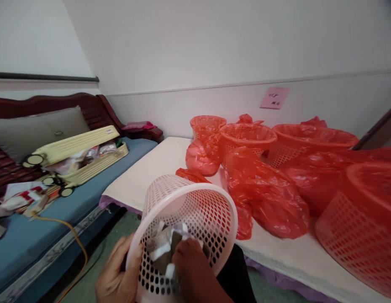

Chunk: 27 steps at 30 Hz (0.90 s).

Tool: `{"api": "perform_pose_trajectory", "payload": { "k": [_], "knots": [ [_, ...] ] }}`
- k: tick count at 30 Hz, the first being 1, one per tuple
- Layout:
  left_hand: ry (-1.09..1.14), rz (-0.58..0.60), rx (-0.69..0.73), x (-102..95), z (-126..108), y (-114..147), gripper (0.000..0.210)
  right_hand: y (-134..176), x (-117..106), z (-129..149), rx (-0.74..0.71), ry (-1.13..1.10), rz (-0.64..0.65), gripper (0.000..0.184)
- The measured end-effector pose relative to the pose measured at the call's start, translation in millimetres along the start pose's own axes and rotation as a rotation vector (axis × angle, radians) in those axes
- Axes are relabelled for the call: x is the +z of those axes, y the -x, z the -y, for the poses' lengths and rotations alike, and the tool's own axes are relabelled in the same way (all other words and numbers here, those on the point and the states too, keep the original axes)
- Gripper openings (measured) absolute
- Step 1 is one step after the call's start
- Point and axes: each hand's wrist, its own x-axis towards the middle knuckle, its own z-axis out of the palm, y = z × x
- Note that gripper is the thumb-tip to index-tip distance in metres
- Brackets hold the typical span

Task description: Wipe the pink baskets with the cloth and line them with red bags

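A white plastic mesh basket point(233, 219) is tilted toward me, its round mouth facing the camera. My left hand point(118, 271) grips the rim at the lower left, thumb on the inside. Inside the basket, my right hand point(192, 259) has its fingers curled down among white and olive-brown soft-looking pieces point(164, 252). The fingertips are hidden, so exactly what they pinch cannot be told. Beside the basket on the right lies a red plastic bag point(268, 198) on a white padded surface point(170, 153).
Several red-lined baskets point(249, 132) and bags stand along the wall. One large red basket point(356, 235) is close at right. On the left, a blue mattress point(78, 214) holds an opened yellow suitcase point(78, 143); an orange cord point(77, 240) hangs down. A pink note point(274, 98) is on the wall.
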Motion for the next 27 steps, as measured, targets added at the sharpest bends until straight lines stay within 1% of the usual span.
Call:
{"api": "perform_pose_trajectory", "payload": {
  "k": [1,3,5,6,8,12,13,15,17,19,21,22,24,25,27],
  "knots": [
    [0.015,-0.025,0.027,0.6,-8,-4,0.034,5,2,5,-0.061,-0.005,-0.038,0.014],
    [0.035,-0.012,0.079,1.1,-25,-12,0.030,14,8,16,-0.158,-0.012,-0.157,0.019],
    [0.054,0.013,0.104,1.1,-38,-20,0.029,22,12,22,-0.166,-0.008,-0.275,0.017],
    [0.063,0.020,0.103,1.3,-42,-24,0.030,24,14,24,-0.163,0.004,-0.307,0.012],
    [0.071,0.014,0.080,2.6,-47,-30,0.033,24,14,23,-0.157,0.043,-0.319,0.006],
    [0.125,0.050,0.039,7.9,-52,-34,0.033,17,14,21,-0.147,0.091,-0.327,0.016],
    [0.141,0.054,0.036,9.4,-52,-33,0.032,15,14,22,-0.140,0.074,-0.331,0.018],
    [0.180,0.022,0.011,12.9,-49,-27,0.035,9,12,27,-0.123,-0.010,-0.341,0.025],
    [0.230,-0.001,-0.054,16.8,-42,-17,0.042,2,5,36,-0.060,-0.163,-0.329,0.036],
    [0.266,0.003,-0.131,20.2,-30,-5,0.048,-5,-7,45,0.024,-0.329,-0.294,0.045],
    [0.259,-0.012,-0.168,21.6,-17,6,0.050,-11,-18,53,0.068,-0.482,-0.228,0.050],
    [0.241,-0.033,-0.165,21.2,-12,10,0.049,-13,-21,55,0.064,-0.545,-0.189,0.052],
    [0.180,-0.070,-0.133,18.4,-4,11,0.045,-14,-23,57,0.040,-0.602,-0.097,0.046],
    [0.151,-0.083,-0.111,16.4,-3,10,0.043,-13,-22,56,0.052,-0.561,-0.053,0.038],
    [0.114,-0.106,-0.072,12.6,-3,5,0.038,-10,-15,49,0.118,-0.392,0.024,0.021]
  ]
}}
